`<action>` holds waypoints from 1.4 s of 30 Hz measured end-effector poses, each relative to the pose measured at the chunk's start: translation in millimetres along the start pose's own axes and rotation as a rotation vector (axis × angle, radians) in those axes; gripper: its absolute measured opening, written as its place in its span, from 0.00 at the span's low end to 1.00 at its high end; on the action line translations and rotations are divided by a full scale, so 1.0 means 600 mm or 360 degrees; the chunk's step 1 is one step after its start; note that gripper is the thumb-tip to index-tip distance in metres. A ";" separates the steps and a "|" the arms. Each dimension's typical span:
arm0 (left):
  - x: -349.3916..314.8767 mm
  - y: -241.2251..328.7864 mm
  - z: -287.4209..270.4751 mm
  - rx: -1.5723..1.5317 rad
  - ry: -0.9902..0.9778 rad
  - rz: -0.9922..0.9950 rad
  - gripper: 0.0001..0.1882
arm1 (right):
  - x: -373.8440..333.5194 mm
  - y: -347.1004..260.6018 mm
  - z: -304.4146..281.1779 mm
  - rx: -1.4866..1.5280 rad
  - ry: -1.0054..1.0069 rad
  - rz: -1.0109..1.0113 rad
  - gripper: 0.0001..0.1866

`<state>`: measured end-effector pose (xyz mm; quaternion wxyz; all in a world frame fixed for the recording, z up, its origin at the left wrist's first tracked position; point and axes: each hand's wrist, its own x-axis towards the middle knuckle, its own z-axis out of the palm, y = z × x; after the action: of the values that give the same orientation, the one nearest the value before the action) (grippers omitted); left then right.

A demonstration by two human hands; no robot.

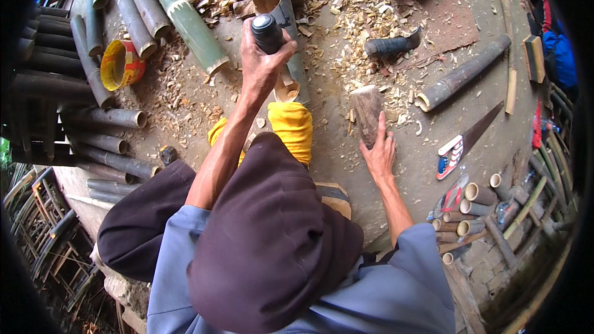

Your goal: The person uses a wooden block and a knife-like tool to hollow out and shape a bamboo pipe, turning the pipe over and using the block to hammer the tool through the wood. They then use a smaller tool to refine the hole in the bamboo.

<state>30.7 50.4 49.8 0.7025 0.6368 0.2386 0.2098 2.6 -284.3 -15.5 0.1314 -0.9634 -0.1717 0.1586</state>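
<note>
My left hand (pixel 263 65) is closed round the upright black handle (pixel 267 32) of a tool with a metal-capped top. Its lower end is mostly hidden behind the hand. Below it lies a long grey-green bamboo pole (pixel 293 62) with scooped openings cut into its wall. Yellow cloth (pixel 291 128) covers the near end of the pole. On the ground to the right, my right hand (pixel 378 151) grips the near end of a brown wooden block (pixel 367 111), its index finger stretched along the side.
Wood chips (pixel 352 28) litter the ground ahead. A black-wrapped tool with a curved blade (pixel 393 44) lies there. Rightward are a cut bamboo length (pixel 464 74) and a handsaw (pixel 464 142). Bamboo poles (pixel 185 25) and a yellow-red ring-shaped container (pixel 122 65) lie left.
</note>
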 end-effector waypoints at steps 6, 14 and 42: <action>-0.001 0.032 -0.011 -0.0162 -0.0306 -0.0055 0.24 | 0.007 0.008 0.019 0.0059 0.0081 -0.0023 0.59; -0.025 0.022 -0.010 0.0209 -0.0341 -0.0088 0.19 | 0.009 -0.003 0.003 -0.0011 0.0072 0.0050 0.59; -0.120 -0.032 -0.060 0.0479 -0.0203 0.0180 0.20 | 0.123 -0.201 -0.249 0.1400 0.0091 -0.1011 0.54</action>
<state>-48.7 33.8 32.8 0.6002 0.7591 0.1862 0.1701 86.0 -177.2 139.3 0.5682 -0.7221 -0.3683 0.1418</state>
